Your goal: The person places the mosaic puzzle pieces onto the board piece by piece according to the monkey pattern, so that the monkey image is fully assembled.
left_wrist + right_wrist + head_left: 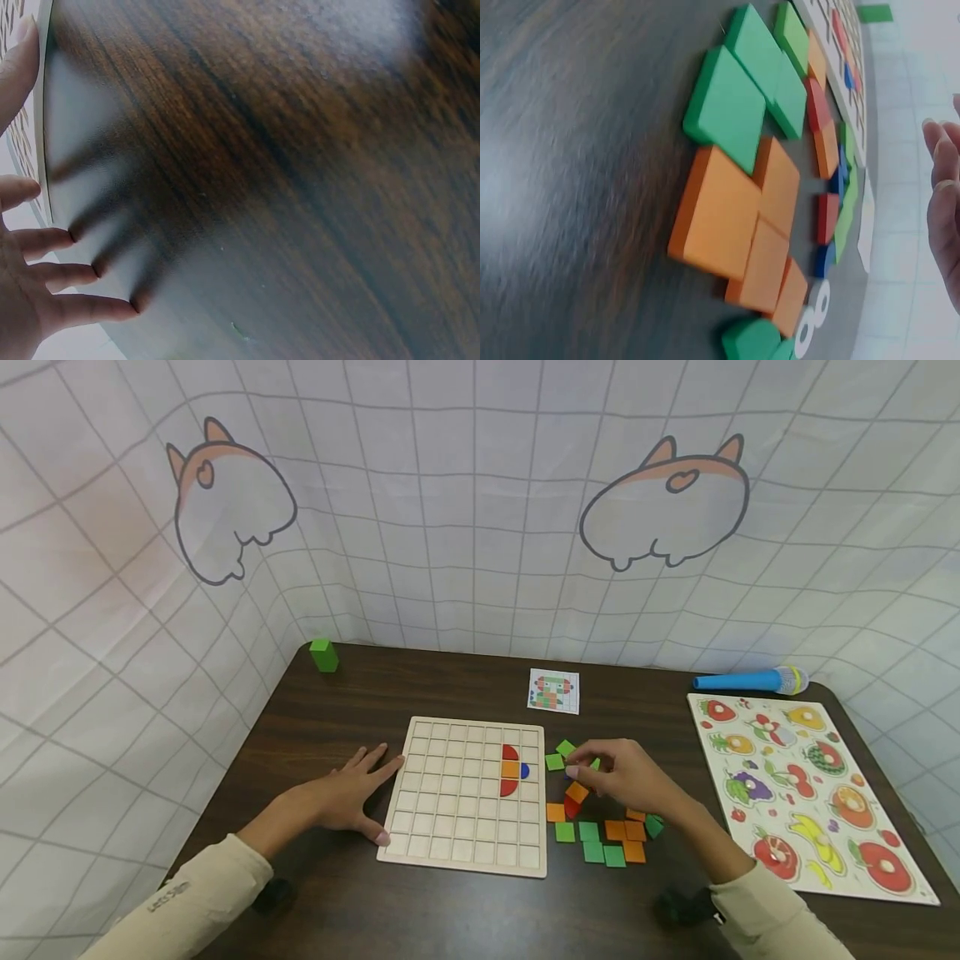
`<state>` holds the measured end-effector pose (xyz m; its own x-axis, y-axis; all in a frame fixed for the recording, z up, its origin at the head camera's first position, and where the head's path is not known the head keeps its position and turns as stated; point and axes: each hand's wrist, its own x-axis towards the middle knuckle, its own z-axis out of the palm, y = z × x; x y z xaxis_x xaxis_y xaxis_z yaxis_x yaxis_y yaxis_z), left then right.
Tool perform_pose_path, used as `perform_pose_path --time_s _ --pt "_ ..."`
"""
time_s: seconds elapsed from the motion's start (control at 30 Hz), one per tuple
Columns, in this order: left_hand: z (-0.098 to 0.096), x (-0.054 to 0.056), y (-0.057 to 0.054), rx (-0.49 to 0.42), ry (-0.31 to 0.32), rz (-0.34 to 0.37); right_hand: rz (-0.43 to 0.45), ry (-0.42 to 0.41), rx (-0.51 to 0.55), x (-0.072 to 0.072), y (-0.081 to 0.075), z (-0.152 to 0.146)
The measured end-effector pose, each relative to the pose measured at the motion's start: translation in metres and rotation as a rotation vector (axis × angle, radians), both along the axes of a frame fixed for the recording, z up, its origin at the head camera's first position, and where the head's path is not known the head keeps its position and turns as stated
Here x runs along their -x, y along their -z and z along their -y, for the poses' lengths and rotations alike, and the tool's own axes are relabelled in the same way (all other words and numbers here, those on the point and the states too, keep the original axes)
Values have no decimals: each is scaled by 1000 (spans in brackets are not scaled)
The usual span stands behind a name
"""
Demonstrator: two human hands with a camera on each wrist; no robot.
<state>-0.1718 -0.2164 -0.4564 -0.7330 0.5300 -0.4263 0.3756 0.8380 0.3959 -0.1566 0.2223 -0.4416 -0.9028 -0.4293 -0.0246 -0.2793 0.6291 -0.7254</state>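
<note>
A board [447, 787] with four pieces set in, a hand at either side.
On the board's right part, two red pieces [510, 752] flank an orange piece [510, 769], with a blue piece [524, 771] just beside it. The left hand [345, 793], fingers spread apart, touches the board's left edge, probably to steady it. Right of the board, the right hand [626, 772] is bent over loose pieces [588, 832], presumably kept there for easy reach; whether it pinches one, I cannot tell. Beyond the board lies a card [553, 691], face up, likely for viewing; farther right, a puzzle [780, 806] and microphone [742, 682] seem set aside.
</note>
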Motion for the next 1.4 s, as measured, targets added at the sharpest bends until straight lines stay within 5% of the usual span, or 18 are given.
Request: perform_pose_path --time_s 0.63,1.4 --pt "-1 -1 1 9 2 27 -66 97 -43 -19 1 -44" --pt "0 0 2 27 22 13 -31 -28 -19 -47 24 -50"
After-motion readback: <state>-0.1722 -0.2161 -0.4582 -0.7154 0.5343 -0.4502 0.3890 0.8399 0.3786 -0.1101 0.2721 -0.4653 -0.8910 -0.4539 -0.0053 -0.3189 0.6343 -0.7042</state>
